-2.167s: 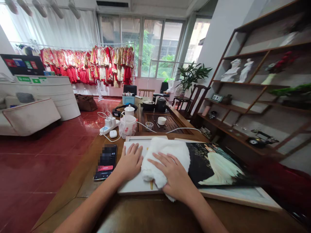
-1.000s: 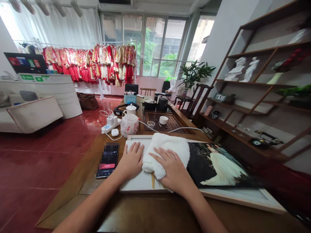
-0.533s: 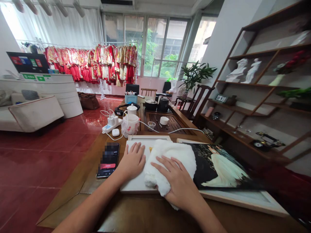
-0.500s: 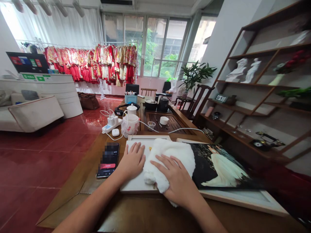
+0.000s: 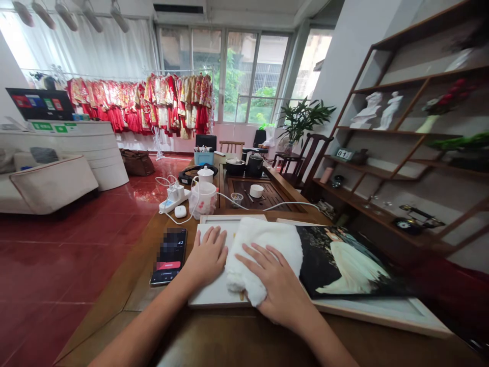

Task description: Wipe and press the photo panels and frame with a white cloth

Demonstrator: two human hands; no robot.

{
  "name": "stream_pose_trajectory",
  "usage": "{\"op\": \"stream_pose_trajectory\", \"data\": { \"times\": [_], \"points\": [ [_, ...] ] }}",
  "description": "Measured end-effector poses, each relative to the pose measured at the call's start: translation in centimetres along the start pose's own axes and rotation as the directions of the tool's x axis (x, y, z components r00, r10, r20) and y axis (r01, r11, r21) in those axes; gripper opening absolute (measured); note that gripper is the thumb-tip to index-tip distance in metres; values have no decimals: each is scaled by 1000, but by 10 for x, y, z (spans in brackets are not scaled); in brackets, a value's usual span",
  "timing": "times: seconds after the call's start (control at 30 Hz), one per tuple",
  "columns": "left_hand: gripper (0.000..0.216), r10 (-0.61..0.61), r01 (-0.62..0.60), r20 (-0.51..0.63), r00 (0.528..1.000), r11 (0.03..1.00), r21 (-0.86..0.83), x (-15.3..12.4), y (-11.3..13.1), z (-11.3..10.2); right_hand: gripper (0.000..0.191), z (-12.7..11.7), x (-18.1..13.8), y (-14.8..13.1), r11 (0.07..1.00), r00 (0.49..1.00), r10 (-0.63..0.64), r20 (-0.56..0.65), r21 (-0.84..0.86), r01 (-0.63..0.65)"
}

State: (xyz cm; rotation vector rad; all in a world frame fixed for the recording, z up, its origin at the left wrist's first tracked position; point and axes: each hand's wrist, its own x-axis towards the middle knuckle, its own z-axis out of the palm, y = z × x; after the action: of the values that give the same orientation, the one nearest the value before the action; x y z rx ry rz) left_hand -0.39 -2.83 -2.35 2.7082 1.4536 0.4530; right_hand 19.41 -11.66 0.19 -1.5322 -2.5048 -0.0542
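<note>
A white-faced framed panel [image 5: 208,295] lies flat on the wooden table. My left hand [image 5: 208,255] rests on its left part, palm down, fingers spread and holding nothing. Over the panel's right part lies a thick, fluffy white cloth [image 5: 267,234], folded and bunched at its near edge. My right hand [image 5: 275,278] presses on the cloth from above with fingers outstretched; its thumb is hidden. Small yellowish marks show at the cloth's edges. To the right, a dark picture with a figure in a pale gown [image 5: 347,265] lies on a light wooden frame [image 5: 416,318].
A phone [image 5: 170,257] lies left of my left hand. Behind the panel stand a wrapped white container [image 5: 202,199], a power strip [image 5: 173,200] with cables, and a tea tray [image 5: 280,196] holding a white cup [image 5: 256,190]. Shelves [image 5: 382,176] rise at the right.
The view has shifted slightly. My right hand and the cloth have moved a little to the left; my left hand stays in place on the panel.
</note>
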Motion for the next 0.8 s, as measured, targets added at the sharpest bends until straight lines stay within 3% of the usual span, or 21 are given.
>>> {"op": "stream_pose_trajectory", "data": {
  "times": [0.2,0.37,0.57,0.8],
  "points": [
    [49,0,0,-15,1000,1000,-10,-1,-1,2,80,1,-17,-3,1000,1000,-31,0,0,31],
    [49,-6,6,6,1000,1000,-10,-1,0,-1,77,-2,7,5,1000,1000,9,25,-25,-9],
    [51,0,1,48,999,1000,-8,-1,-1,-3,67,-1,30,16,1000,1000,14,-24,-25,-14],
    [47,21,-21,-9,1000,1000,-22,-1,-1,-3,75,1,2,11,998,997,-63,-35,-30,62]
  ]
}}
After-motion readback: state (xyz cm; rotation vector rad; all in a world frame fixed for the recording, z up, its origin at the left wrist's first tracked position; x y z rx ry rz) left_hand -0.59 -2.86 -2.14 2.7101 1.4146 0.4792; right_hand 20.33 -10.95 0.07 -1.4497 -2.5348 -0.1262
